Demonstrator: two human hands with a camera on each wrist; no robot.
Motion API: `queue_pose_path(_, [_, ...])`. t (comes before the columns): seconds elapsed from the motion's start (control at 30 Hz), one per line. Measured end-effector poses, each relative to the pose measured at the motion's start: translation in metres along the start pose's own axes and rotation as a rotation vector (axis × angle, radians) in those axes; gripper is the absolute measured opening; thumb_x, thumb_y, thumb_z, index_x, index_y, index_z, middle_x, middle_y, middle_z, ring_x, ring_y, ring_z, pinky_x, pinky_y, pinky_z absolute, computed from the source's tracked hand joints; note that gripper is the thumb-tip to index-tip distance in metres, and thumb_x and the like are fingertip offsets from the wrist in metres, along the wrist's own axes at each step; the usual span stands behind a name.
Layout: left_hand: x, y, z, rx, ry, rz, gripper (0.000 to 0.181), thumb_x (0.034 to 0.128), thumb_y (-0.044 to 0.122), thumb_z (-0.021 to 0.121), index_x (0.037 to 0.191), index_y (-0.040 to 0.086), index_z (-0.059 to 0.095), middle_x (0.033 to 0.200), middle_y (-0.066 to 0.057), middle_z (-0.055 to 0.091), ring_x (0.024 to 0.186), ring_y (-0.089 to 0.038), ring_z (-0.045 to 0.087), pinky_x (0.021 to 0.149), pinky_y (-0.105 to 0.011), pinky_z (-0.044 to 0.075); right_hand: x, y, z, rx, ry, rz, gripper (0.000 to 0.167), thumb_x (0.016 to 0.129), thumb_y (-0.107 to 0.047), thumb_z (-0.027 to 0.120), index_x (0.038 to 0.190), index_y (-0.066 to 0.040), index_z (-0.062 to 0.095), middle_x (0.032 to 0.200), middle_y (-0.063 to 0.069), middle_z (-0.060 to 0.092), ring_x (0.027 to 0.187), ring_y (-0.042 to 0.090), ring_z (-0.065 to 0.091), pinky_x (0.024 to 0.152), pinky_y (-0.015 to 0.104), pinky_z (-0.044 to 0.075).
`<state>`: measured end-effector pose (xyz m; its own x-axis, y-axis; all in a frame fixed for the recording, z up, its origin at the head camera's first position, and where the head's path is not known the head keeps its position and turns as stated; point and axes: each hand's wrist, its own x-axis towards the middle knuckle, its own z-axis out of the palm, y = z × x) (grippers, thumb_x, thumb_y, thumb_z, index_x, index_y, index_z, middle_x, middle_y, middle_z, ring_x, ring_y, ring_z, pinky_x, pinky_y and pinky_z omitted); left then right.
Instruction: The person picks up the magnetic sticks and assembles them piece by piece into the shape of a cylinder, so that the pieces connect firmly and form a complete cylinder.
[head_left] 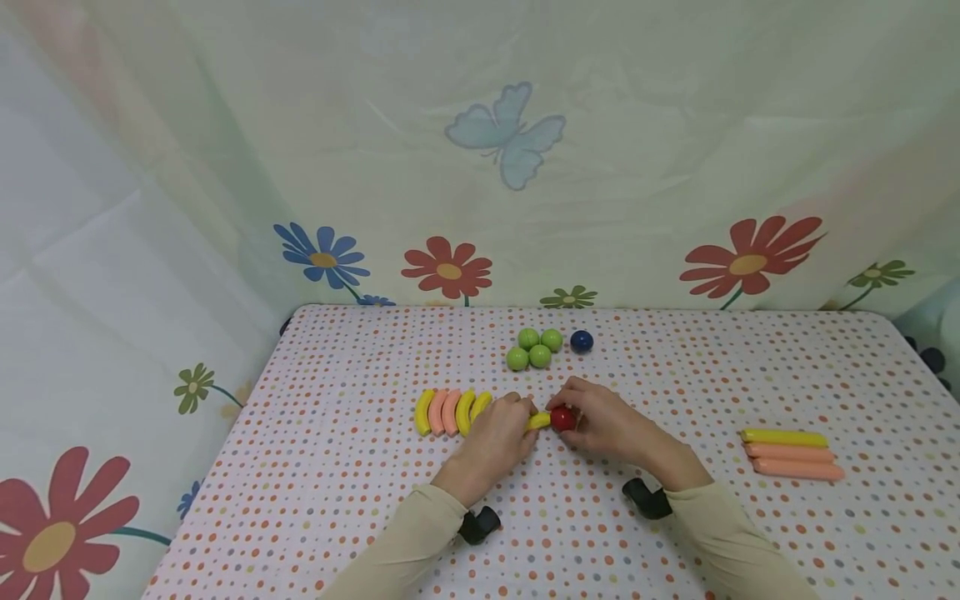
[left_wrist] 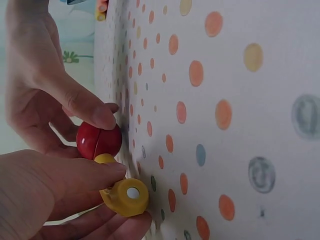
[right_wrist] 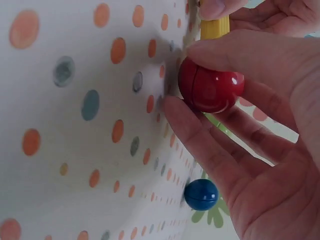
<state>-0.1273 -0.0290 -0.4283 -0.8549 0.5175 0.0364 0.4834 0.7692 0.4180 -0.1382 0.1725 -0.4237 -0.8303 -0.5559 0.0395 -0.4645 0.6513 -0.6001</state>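
Observation:
My left hand (head_left: 495,433) pinches a yellow curved rod (head_left: 538,421) between thumb and fingers. In the left wrist view one round rod end (left_wrist: 132,194) faces the camera, with a white dot in its middle. The rod's other end meets a glossy red ball (head_left: 563,418), which has a thin seam. Thumb and fingers of my right hand (head_left: 611,421) hold this ball from the right side. In the right wrist view the red ball (right_wrist: 212,85) sits right against the yellow rod (right_wrist: 215,28), just above the tabletop.
Several yellow and pink curved rods (head_left: 437,412) lie in a row left of my left hand. Several green balls (head_left: 539,356) cluster behind the hands, with a blue ball (head_left: 581,341) beside them. Straight yellow and pink rods (head_left: 791,452) lie at the right on the dotted tablecloth (head_left: 300,500).

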Motion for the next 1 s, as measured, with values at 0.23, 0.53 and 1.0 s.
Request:
queue_pose_path(0.23, [0.000,0.000,0.000,-0.013,-0.001,-0.010,0.018,0.0954,0.009,0.077,0.111,0.000,0.075,0.109,-0.011,0.070,0.093,-0.018,0.068,0.077,-0.022,0.055,-0.002,0.003,0.003,-0.022,0.035,-0.046,0.023,0.083,0.006,0.080,0.105,0.000,0.074,0.098,0.004,0.062,0.081,0.009,0.057,0.067,0.023,0.052])
queue_pose_path(0.53, [0.002,0.000,0.000,-0.036,0.002,-0.016,0.024,0.0944,0.011,0.079,0.114,0.000,0.073,0.109,-0.010,0.067,0.084,-0.011,0.060,0.072,-0.019,0.050,-0.006,0.004,0.001,-0.044,0.060,0.004,0.023,0.084,0.003,0.080,0.106,-0.003,0.074,0.100,0.002,0.062,0.083,0.010,0.058,0.070,0.026,0.054])
queue_pose_path(1.0, [0.033,-0.018,-0.022,0.074,0.119,-0.089,0.050,0.1000,0.028,0.074,0.132,-0.005,0.056,0.119,-0.017,0.056,0.104,-0.025,0.057,0.078,-0.031,0.058,-0.029,0.017,-0.019,-0.077,0.070,0.150,0.027,0.085,-0.003,0.083,0.109,-0.001,0.072,0.101,0.005,0.061,0.086,0.015,0.060,0.071,0.031,0.056])
